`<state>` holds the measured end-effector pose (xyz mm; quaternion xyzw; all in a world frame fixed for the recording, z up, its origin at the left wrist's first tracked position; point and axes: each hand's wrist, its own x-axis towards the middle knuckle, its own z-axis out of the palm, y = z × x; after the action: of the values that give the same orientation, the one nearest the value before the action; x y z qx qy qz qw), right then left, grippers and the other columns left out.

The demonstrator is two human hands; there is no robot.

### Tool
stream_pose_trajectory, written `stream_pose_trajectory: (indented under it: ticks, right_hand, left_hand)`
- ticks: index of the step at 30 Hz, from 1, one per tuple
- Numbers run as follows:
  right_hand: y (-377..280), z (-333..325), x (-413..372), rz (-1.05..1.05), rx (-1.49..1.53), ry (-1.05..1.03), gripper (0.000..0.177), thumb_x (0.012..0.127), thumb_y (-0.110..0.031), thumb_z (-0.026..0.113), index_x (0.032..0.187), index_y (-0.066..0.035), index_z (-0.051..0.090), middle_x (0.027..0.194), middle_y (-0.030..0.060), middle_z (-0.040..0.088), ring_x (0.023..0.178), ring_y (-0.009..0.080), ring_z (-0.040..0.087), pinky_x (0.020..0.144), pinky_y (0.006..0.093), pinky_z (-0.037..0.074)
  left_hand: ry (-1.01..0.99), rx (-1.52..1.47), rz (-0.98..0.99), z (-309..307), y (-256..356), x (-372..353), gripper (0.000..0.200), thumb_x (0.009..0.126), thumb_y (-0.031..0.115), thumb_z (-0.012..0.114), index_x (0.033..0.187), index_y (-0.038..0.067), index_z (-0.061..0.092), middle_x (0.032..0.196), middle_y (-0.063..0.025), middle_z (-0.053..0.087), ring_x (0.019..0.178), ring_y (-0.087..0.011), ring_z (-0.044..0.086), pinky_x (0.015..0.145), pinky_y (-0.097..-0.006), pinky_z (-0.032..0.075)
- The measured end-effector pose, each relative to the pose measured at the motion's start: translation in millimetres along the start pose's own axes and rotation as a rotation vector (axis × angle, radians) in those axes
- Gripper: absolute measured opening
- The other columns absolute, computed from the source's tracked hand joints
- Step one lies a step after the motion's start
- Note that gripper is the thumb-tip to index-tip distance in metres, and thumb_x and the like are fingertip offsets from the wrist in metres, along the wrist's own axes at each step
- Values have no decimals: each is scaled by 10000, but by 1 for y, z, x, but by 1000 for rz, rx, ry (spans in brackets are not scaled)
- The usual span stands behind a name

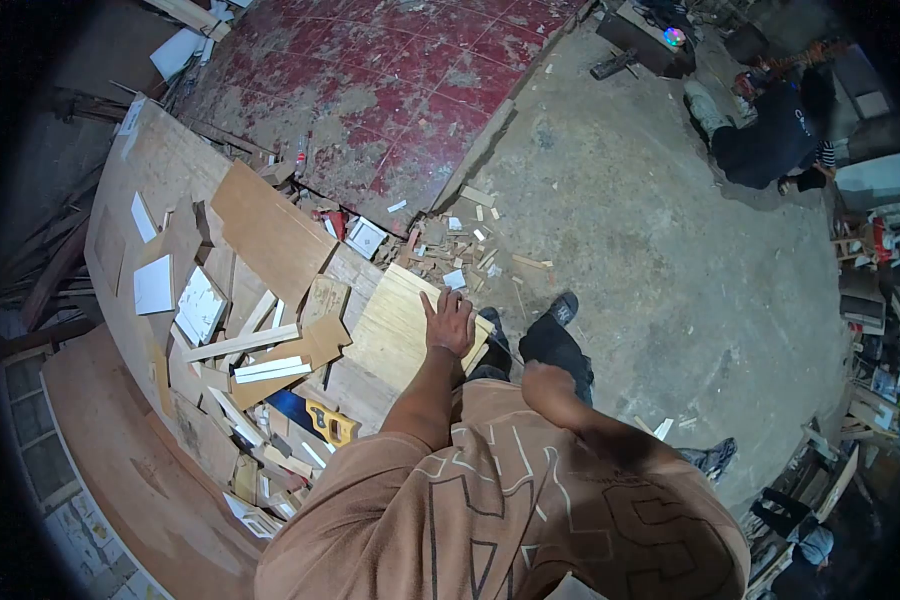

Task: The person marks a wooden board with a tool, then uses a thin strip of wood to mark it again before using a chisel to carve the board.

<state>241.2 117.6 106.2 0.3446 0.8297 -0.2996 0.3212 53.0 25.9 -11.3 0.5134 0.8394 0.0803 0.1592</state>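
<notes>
My left hand [450, 324] lies on a pale plywood board [388, 325] with its fingers spread, pressing near the board's right edge. Beyond that edge, in front of my body, my right hand [548, 386] is closed in a fist. A thin dark strip runs from the fist toward the board's edge, but I cannot make out what it is. A handsaw [330, 425] with a yellow handle and blue blade lies on the worktable to the left of the board.
Offcuts, a brown sheet [270, 228] and white panels [201, 304] crowd the worktable [175, 150]. Wood scraps [460, 245] litter the concrete floor [640, 270] past the board. At the far right a person in dark clothes [770, 138] is low to the floor.
</notes>
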Motion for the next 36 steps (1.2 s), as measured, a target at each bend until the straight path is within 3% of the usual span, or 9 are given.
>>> stream_pose_trajectory:
  ticks: [2, 4, 10, 18, 26, 29, 33, 36]
  right_hand:
    - [2, -12, -18, 13, -27, -24, 248, 883, -135, 460, 918, -18, 676, 957, 213, 686, 847, 394, 687, 685, 478, 556]
    - [6, 18, 17, 3, -10, -10, 251, 882, -134, 458, 912, -19, 679, 956, 217, 686, 845, 390, 688, 687, 478, 556]
    - [-27, 46, 97, -31, 85, 179, 245, 866, -130, 467, 904, -17, 682, 868, 212, 695, 827, 349, 699, 691, 471, 557]
    - [-3, -14, -20, -79, -81, -9, 247, 856, -126, 490, 955, 12, 669, 882, 227, 694, 823, 384, 697, 670, 450, 564]
    - [-27, 53, 103, -66, 76, 185, 226, 846, -121, 506, 917, -14, 691, 912, 248, 683, 853, 350, 700, 698, 469, 559]
    - [-15, 25, 55, 47, 45, 38, 219, 839, -125, 522, 910, -19, 699, 907, 240, 687, 845, 355, 701, 706, 465, 560]
    - [-6, -19, -11, 21, -12, -22, 223, 837, -130, 535, 920, -11, 704, 931, 224, 692, 864, 350, 699, 712, 458, 562]
    - [-15, -7, 21, -8, -17, -46, 235, 842, -138, 530, 929, -6, 703, 958, 219, 692, 887, 347, 696, 718, 461, 561]
  left_hand:
    - [0, 22, 0, 2, 1, -2, 313, 926, 330, 436, 1099, 109, 577, 1234, -130, 506, 1335, -330, 337, 1090, -700, 43]
    - [116, 2, 42, 4, 2, -1, 253, 912, 288, 464, 1031, 93, 574, 1188, -143, 507, 1279, -346, 376, 1071, -714, 73]
    - [137, -27, 49, 3, 0, -1, 258, 910, 289, 466, 1029, 90, 577, 1188, -154, 514, 1283, -355, 378, 1071, -712, 74]
    - [60, -27, 28, -1, 3, 0, 248, 904, 279, 466, 1025, 96, 582, 1204, -147, 506, 1295, -345, 364, 1080, -702, 70]
    - [52, -37, 15, -1, 1, 1, 267, 911, 279, 461, 1048, 84, 581, 1226, -147, 499, 1304, -342, 357, 1086, -695, 68]
    - [38, -11, -10, 1, 1, 1, 277, 906, 284, 467, 1052, 78, 583, 1238, -149, 498, 1313, -340, 350, 1088, -692, 65]
    - [36, 49, -21, 3, 1, 1, 268, 910, 315, 462, 1063, 128, 580, 1219, -123, 506, 1325, -314, 343, 1094, -695, 52]
    - [59, 0, 1, 2, 1, 0, 272, 891, 276, 480, 1049, 83, 589, 1234, -157, 499, 1308, -353, 352, 1086, -697, 61]
